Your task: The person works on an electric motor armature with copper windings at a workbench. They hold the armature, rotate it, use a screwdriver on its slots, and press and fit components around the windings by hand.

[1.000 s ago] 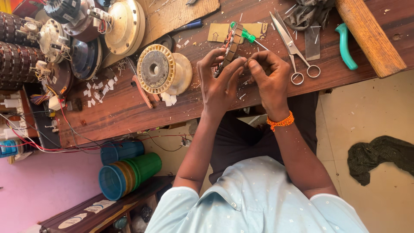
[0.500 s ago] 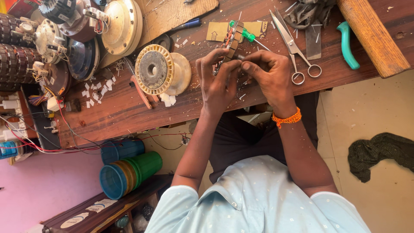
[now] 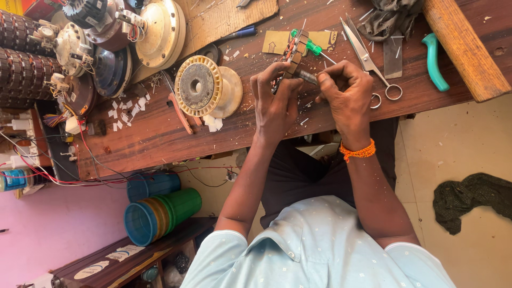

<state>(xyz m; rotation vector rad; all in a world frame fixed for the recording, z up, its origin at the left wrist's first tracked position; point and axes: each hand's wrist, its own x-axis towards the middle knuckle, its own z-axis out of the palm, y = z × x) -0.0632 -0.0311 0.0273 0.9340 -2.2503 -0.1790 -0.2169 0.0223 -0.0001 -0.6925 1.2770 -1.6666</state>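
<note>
Left hand [image 3: 274, 104]: clenched around a small brown wound coil block [image 3: 292, 53].
Right hand [image 3: 346, 90]: a thin grey metal tool [image 3: 308, 77] is pinched against the block.
Progress: winding is seen in place; finishing appears unfinished.

An orange thread band [image 3: 358, 152] circles one wrist above a pale blue shirt [image 3: 320, 250] flecked with small white dots. The reddish-brown wooden workbench [image 3: 160, 138] carries a cream-yellow spool [image 3: 205, 92], a green-handled screwdriver [image 3: 305, 44], steel-grey scissors [image 3: 368, 56], a teal-handled tool [image 3: 434, 61] and scattered white paper scraps [image 3: 125, 109]. Below, blue, yellow and green plastic cups [image 3: 160, 213] sit nested against a pink wall [image 3: 42, 234]. A dark green cloth [image 3: 472, 197] lies on the beige floor [image 3: 469, 138].
</note>
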